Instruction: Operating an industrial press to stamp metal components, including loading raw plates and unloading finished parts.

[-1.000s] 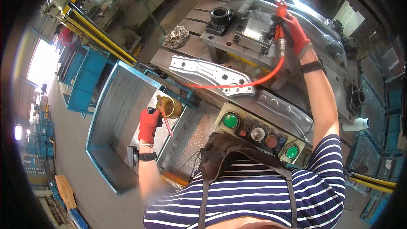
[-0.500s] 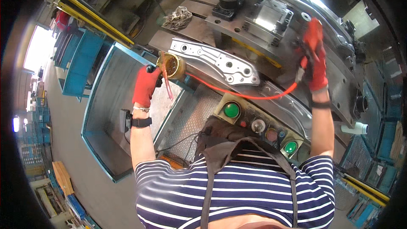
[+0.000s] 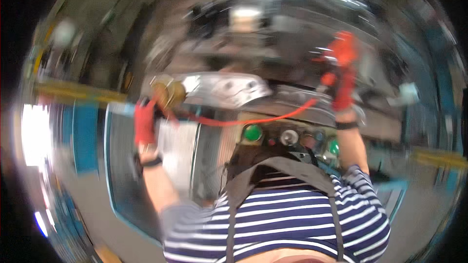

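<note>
Both of my hands wear red gloves, and motion smears this moment. My left hand (image 3: 145,122) is closed at the side of a round, yellowish-brown can (image 3: 170,93). At my right, my right hand (image 3: 344,75) is wrapped round a gun-like hand tool, mostly hidden by the glove. A red hose (image 3: 263,121) hangs in a curve from that tool toward the can. Between the hands lies a silvery stamped metal part (image 3: 234,87) with several holes, its left end close to the can.
In front of my body stands a control box with green push buttons (image 3: 252,133). A blue-edged bin (image 3: 111,185) is at my left. Beyond the metal part spreads the large dark press die (image 3: 287,48), badly blurred. Yellow rails (image 3: 80,91) run at far left.
The whole view has swung round and blurred. Both hands keep their hold, and the red hose still hangs between them. The metal part appears lower and further left in the picture.
</note>
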{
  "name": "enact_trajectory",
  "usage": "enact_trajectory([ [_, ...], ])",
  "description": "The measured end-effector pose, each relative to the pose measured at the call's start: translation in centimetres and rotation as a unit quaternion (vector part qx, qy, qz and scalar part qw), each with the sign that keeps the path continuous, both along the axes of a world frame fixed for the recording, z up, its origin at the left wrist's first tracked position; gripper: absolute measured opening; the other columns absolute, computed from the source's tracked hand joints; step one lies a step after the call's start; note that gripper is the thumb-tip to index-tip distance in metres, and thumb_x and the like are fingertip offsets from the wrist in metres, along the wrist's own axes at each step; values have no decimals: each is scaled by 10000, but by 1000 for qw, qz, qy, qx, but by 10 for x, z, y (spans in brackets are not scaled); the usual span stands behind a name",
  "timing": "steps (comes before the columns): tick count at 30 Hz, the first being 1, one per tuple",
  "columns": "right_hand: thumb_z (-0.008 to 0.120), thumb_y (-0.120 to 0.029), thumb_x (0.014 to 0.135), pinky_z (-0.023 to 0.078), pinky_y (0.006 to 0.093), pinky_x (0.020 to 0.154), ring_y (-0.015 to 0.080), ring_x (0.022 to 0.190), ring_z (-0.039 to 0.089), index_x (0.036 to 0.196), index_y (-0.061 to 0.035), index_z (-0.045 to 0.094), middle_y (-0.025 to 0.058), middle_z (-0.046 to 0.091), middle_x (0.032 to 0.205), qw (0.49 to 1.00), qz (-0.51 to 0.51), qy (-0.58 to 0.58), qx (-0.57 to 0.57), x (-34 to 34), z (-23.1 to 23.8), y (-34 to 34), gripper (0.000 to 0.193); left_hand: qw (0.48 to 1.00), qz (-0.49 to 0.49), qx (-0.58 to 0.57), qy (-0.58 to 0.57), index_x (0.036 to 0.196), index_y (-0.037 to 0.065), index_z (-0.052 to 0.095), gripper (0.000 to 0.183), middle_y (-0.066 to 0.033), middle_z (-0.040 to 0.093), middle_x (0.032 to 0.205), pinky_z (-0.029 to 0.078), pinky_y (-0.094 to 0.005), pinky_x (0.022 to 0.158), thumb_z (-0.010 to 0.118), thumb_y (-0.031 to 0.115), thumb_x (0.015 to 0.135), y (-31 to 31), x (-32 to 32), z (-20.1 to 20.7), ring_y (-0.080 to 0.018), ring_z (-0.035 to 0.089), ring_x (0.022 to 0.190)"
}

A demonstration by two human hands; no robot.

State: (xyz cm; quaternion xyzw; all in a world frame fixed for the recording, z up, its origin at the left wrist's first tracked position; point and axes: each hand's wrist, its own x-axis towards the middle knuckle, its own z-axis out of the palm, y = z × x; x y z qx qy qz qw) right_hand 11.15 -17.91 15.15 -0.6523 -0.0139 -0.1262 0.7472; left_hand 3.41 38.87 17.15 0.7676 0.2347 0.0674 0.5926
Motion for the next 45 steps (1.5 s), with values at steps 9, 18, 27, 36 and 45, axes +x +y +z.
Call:
enact_trajectory([
  [9,594,-120,840,393,335,949,200,1097,502,1285,2,414,113,538,1184,980,-116,-92,131,-36,-23,35,496,993,-61,103,11,1019,-1,578,271,-99,613,984,492,-335,676,629,161,807,-20,50,38,-175,597,812],
  [18,606,-89,817,339,313,1028,194,1222,438,1365,-6,343,124,477,1313,965,-173,-118,159,-77,-57,27,613,993,-120,6,8,823,30,577,231,-81,590,704,492,-323,554,541,253,873,-76,49,75,-205,593,591],
  [27,548,-57,820,406,411,901,345,1066,485,1215,-28,509,190,534,1092,887,-221,-111,-389,-140,-43,3,399,983,-170,30,67,820,40,620,138,-17,581,697,456,-302,554,633,177,818,-105,21,81,-155,558,611],
  [36,613,-29,738,420,399,924,330,1059,529,1155,-26,604,155,575,1127,903,-151,-162,-367,-133,-33,-4,417,995,-26,85,44,865,-10,622,192,-68,617,719,464,-310,503,619,171,801,-57,-8,52,-172,584,563],
  [45,468,-8,885,510,283,672,203,808,645,1155,25,544,123,597,1079,977,-41,-118,-170,-98,-3,42,282,966,35,255,28,760,-29,643,292,-58,613,644,433,-316,539,681,261,750,31,53,18,-143,555,583],
])
